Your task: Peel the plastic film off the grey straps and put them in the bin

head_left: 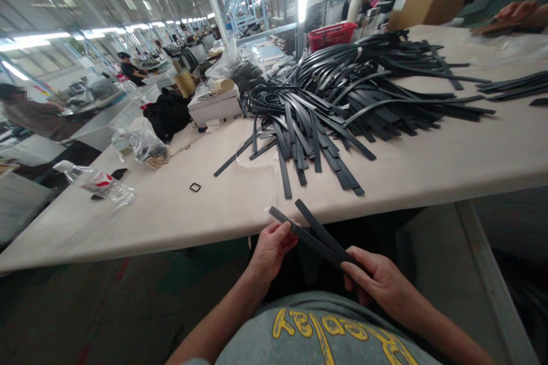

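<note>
Two flat black strap ends (319, 238) spread in a V above the table's front edge. My left hand (274, 242) pinches the left one near its tip, thumb on top. Further down, where both strap ends come together, my right hand (372, 276) is closed round them. The rest of the strap below my right hand is hidden, so I cannot tell whether these are two straps or one folded over. Just beyond my hands lies a big heap of black straps (299, 125), their ends pointing towards me.
On the table (171, 228) lie a small black ring (195, 187), a plastic bottle (96, 181) and a bag of small metal parts (149, 145). A white box (215, 107), a red basket (331, 35) and a cardboard box (432, 3) stand further back. Another person's hand (516, 13) is at far right.
</note>
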Demonstrator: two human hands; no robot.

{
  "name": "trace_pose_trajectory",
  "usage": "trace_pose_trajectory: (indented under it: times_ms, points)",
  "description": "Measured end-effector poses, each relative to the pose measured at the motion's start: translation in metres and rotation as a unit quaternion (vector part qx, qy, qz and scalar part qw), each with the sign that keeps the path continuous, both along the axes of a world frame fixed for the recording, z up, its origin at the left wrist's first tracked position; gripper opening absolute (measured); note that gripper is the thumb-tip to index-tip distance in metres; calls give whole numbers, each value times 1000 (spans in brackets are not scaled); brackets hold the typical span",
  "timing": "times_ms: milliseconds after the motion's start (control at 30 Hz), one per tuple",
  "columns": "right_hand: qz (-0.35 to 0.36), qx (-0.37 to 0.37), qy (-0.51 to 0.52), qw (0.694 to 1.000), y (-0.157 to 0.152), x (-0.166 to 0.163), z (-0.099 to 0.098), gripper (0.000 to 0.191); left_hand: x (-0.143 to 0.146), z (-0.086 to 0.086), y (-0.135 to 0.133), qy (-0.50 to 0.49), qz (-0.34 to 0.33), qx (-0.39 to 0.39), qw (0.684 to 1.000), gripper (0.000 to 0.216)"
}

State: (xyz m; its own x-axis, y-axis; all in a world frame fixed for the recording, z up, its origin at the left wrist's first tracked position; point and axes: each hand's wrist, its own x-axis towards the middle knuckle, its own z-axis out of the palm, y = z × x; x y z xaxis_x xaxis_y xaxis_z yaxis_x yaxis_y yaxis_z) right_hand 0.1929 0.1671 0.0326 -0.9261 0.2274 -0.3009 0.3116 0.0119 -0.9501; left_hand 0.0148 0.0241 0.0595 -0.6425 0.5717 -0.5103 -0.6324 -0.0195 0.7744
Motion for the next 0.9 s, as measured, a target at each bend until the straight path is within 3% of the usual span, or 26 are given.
trace_pose_trajectory:
  times_ms: [133,300,400,600,667,800,900]
  points:
    - [-21,14,44,999,-8,-16,5,32,29,-8,4,-10,-69,9,998,33]
    - [29,-21,11,999,12,17,-9,33,21,-10,-2,15,1,17,1000,35]
    - [-3,-18,-21,1000,18,38,-24,35,21,-13,-7,-5,13,-1,1000,39]
    - [-25,24,44,998,-2,2,-13,31,54,-17,0,-15,-115,-16,993,39]
    - [-7,25,58,998,0,1,-14,32,58,-17,1,3,-116,-20,993,38]
    - [33,11,4,999,22,40,-41,37,53,-21,0,21,-76,-27,997,39]
    - [3,17,-34,999,27,56,-57,42,54,-29,1,11,-73,-35,997,42]
